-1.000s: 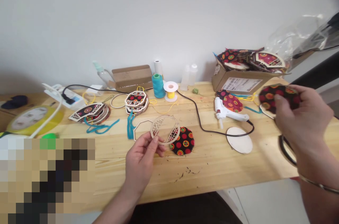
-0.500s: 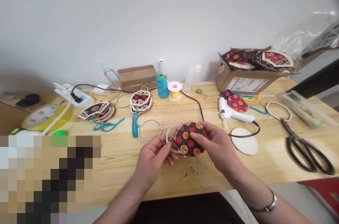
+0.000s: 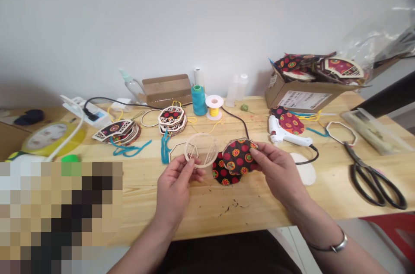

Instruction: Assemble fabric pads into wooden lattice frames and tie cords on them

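Observation:
Between thumb and fingers my left hand (image 3: 178, 185) pinches a round wooden lattice frame (image 3: 214, 153) by its lower left edge. My right hand (image 3: 280, 170) grips a round patterned fabric piece (image 3: 238, 157), black with red dots and flowers, by its right edge. Below it on the table lies a second patterned fabric disc (image 3: 223, 177), partly covered from view. The lattice frame and the held fabric are close together but apart. Behind my left hand rests an octagonal wooden frame (image 3: 171, 149). A white oval disc (image 3: 308, 170) lies beyond my right hand, partly hidden by it.
A white glue gun (image 3: 288, 137), black-handled scissors (image 3: 369, 179) and a clear plastic tray (image 3: 372, 133) are at right. Behind stands a cardboard box (image 3: 300, 92) of fabric pieces. Teal thread (image 3: 199, 102) and a yellow spool (image 3: 214, 109) stand centre back; stacked ornaments (image 3: 118, 132) lie left.
My right hand came in from the right with the fabric piece, which overlapped the lattice frame half a second ago. Now the fabric is drawn back rightward, and the two are apart.

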A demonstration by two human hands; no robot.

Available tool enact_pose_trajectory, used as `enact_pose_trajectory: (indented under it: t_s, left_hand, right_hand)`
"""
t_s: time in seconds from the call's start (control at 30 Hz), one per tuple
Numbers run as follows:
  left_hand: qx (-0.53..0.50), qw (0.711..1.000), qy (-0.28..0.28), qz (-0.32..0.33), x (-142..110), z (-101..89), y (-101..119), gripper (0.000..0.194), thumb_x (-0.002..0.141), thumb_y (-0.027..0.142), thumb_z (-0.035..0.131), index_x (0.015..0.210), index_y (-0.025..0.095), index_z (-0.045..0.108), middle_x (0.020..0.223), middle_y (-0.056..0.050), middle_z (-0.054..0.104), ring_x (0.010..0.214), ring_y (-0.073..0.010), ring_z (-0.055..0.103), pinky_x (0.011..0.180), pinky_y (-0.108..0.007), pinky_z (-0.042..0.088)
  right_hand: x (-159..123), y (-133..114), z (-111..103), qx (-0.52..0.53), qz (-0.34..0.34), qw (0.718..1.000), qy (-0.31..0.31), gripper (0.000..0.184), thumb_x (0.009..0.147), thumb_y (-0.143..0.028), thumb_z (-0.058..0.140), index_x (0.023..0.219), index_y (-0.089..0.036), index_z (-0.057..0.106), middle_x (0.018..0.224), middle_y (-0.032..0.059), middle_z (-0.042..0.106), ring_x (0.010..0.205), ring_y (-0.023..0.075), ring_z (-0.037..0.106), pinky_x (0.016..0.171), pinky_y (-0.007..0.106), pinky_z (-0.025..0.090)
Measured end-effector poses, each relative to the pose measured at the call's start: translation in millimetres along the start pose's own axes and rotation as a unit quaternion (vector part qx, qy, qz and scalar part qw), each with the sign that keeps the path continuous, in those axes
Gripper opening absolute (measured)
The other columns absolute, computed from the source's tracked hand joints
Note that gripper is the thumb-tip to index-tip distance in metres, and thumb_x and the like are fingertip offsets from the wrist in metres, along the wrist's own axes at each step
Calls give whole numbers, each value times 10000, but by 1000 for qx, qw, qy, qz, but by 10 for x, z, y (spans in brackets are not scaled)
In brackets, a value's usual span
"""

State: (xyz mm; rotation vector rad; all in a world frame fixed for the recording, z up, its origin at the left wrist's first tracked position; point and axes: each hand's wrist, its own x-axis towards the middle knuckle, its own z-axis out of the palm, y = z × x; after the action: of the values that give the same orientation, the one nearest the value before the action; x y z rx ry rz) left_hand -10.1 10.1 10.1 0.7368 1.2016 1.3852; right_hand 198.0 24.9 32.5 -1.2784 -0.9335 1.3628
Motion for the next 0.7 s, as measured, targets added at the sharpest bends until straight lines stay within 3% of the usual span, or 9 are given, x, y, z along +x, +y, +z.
enact_pose_trajectory:
  t_s: [0.1,0.17,0.27,0.37,0.43,0.5,0.7]
  left_hand:
    - [-42,999,26,2,18,7,13,169,739,241,703,881,160,662,778,4,661,613,-93,626,528,-179,495]
    - [-66,997,35,2,30,7,21,159,727,222,712,864,152,670,772,1,659,605,-92,626,519,-171,492]
    - [-89,995,41,6,45,4,29,145,719,199,716,849,148,678,771,-4,657,599,-89,623,513,-164,490]
    - [-98,994,40,4,50,2,32,129,718,189,715,834,145,682,765,-7,655,599,-90,622,514,-163,491]
    - [-97,995,38,0,48,1,32,125,721,187,713,834,144,683,765,-10,655,597,-89,621,510,-160,489]
    - [-98,995,35,-2,45,1,30,125,724,187,710,839,145,682,775,-11,655,596,-89,620,507,-159,487]
    - [-95,995,31,-5,38,3,22,129,728,187,706,845,143,678,784,-11,647,598,-90,617,504,-164,489]
  right_hand:
    - [-9,-7,-38,-81,-139,987,12,125,749,-281,689,856,-235,736,874,31,681,815,160,623,742,310,520]
    - [-26,16,-59,-170,-254,952,19,140,764,-192,669,859,-262,745,892,33,627,835,149,597,713,290,517]
    - [-73,109,-96,-297,-398,867,36,284,792,-69,611,931,-287,729,855,27,561,752,116,565,606,246,494]
    - [-130,246,-135,-393,-497,774,14,398,783,11,572,1046,-266,683,940,55,581,789,134,575,637,273,510]
    - [-159,333,-155,-441,-530,724,-19,431,772,31,554,1120,-209,642,1005,99,580,866,177,583,698,321,529]
    - [-176,396,-167,-477,-540,692,-47,432,769,36,539,1160,-136,605,1035,143,566,926,218,578,741,361,536]
    - [-176,469,-166,-514,-530,671,-65,434,773,35,528,1193,-72,546,1054,173,547,943,239,556,763,381,537]
